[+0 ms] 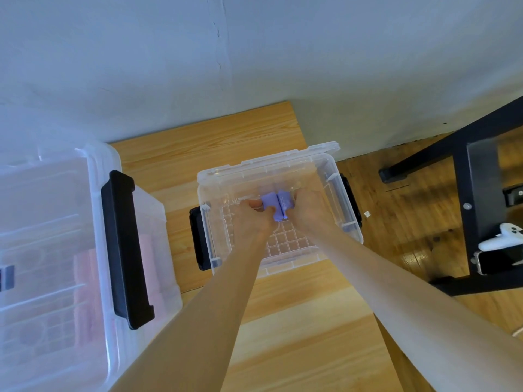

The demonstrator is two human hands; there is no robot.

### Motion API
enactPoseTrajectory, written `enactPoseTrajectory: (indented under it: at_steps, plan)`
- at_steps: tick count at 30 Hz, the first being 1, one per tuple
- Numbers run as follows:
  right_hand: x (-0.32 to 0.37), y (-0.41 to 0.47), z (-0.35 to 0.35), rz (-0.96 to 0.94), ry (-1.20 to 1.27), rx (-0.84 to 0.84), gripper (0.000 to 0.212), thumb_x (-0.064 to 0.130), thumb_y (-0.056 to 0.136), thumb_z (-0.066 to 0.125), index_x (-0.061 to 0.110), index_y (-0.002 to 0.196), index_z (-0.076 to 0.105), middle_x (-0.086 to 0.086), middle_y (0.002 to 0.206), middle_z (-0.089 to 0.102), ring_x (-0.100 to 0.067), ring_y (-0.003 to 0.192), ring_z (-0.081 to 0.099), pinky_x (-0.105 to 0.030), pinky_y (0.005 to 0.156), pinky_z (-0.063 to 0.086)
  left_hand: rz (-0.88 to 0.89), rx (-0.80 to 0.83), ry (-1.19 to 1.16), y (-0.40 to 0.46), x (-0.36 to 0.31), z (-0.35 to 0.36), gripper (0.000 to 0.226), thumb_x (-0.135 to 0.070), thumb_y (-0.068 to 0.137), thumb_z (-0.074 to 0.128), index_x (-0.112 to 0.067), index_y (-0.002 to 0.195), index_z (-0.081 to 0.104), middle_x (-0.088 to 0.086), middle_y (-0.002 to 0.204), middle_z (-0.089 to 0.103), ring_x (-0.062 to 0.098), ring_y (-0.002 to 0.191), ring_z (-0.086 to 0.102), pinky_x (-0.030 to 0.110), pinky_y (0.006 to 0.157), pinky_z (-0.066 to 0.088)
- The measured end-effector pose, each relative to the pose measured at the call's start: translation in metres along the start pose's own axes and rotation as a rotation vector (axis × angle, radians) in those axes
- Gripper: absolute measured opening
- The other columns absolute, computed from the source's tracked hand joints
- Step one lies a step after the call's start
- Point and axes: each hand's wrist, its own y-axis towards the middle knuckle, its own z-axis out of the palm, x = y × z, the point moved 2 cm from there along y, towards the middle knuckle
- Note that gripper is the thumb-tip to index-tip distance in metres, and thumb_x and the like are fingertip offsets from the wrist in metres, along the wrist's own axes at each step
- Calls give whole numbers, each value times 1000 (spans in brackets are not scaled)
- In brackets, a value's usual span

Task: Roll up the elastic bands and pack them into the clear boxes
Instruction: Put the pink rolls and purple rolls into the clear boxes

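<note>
Left hand (250, 219): reaching down into the open clear box (349, 222), fingers curled round the left purple elastic band roll (268, 201), gripping it.
Right hand (307, 209): inside the same box, fingers curled against the right purple roll (283, 204), holding it.
Purple rolls: side by side and touching, pressed together between both hands, low in the box toward its far wall.
Open clear box: near the desk's (297, 321) far right corner, lid off, grid-patterned bottom showing, black handles (198, 239) on left and right ends.
Second clear box (99, 207): at the desk's left edge, closed with lid on, black latch (124, 247) on its right side; pink rolled bands (87, 278) dimly visible through the wall.
Beside the desk: black metal frame (464, 176) on wooden floor, white game controller (502, 237) resting on it.
</note>
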Motion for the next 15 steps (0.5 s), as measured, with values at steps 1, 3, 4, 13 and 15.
enactPoseTrajectory:
  at_steps: [1, 3, 4, 13, 15]
  plan:
    - [0, -1, -1, -11, 6, 1, 24, 3, 93, 53, 15, 75, 43, -5, 84, 48, -23, 83, 48, -26, 47, 27, -3, -5, 3, 0, 0, -1, 35, -13, 87, 68, -8, 121, 59, 1, 101, 57, 30, 104, 65, 48, 89, 57]
    - [1, -4, -2, -30, 32, 11, 18, 2, 93, 53, 12, 79, 47, -5, 83, 49, -24, 83, 48, -28, 54, 33, -10, -11, 6, 0, -1, -3, 36, -13, 88, 68, -7, 123, 58, 2, 102, 55, 31, 106, 64, 48, 89, 57]
    - [1, -5, -3, -32, 44, 16, 22, 2, 93, 52, 12, 75, 46, -3, 79, 47, -24, 83, 48, -27, 54, 33, -14, -8, 9, -1, -2, -4, 37, -12, 89, 67, -7, 125, 57, 2, 105, 55, 31, 106, 64, 48, 88, 57]
    - [-2, 0, 5, -22, 171, 23, 30, 4, 94, 48, 14, 66, 43, -2, 75, 48, -24, 79, 49, -26, 60, 35, 21, 63, -10, -5, -6, -1, 34, -2, 91, 59, -4, 125, 63, 9, 102, 66, 26, 96, 66, 45, 94, 55]
    - [0, 1, 8, -50, 175, 38, 39, 3, 89, 54, 18, 60, 33, -5, 80, 45, -24, 77, 43, -27, 61, 34, 23, 76, -30, -6, -7, 1, 34, -1, 90, 58, -6, 123, 64, 8, 106, 67, 27, 98, 66, 46, 95, 54]
